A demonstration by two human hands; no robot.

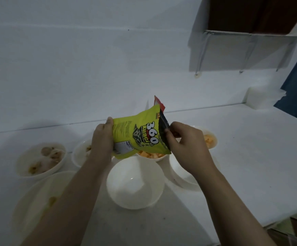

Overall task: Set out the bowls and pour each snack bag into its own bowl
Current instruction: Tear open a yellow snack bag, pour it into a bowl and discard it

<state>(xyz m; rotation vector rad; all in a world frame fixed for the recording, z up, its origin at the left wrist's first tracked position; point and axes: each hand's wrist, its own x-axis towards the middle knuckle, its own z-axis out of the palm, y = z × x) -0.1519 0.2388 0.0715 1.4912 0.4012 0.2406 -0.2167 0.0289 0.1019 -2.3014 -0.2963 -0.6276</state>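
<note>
Head view: a yellow-green snack bag (pixel 137 134), printed "360 Kuaci", is held in the air at the centre of the frame, tilted so that its dark top strip points toward 4 o'clock. Its bottom end is gripped by the left hand (pixel 102 137), fingers wrapped behind and thumb on the front. The dark top strip is pinched between thumb and fingers of the right hand (pixel 183 142). Directly below the bag, toward 6 o'clock, an empty white bowl (pixel 135 181) stands on the white table (pixel 250 166). Just behind it, partly hidden by the bag, a bowl of orange snacks (pixel 151 155) is seen. At 3 o'clock of the bag another bowl with orange pieces (pixel 209 139) is partly covered by the right hand. At 9 o'clock a bowl of brownish snacks (pixel 41 159) stands, with a further bowl (pixel 81 153) beside it behind the left wrist. A red packet (pixel 159 102) rises behind the bag at 12 o'clock. A wall shelf (pixel 250 50) is mounted at 1 o'clock.
</note>
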